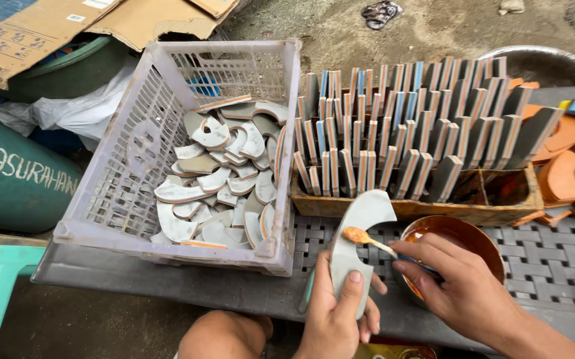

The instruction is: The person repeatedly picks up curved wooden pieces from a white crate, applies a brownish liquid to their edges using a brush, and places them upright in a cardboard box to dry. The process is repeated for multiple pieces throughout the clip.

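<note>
At the table's (553,259) near edge, our left hand (334,312) clamps a grey curved sole piece (357,239) upright while our right hand (463,282), fingers closed on a brush (367,238), dabs orange glue from the bowl (457,236) beside it. We judge gluing is in hand; spreading evenly calls for steady strokes.

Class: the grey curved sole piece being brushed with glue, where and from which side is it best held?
Grip the grey sole piece at its narrow lower end, from below, as the left hand does. The wide curved top stays free for the glue brush in the right hand.
</note>
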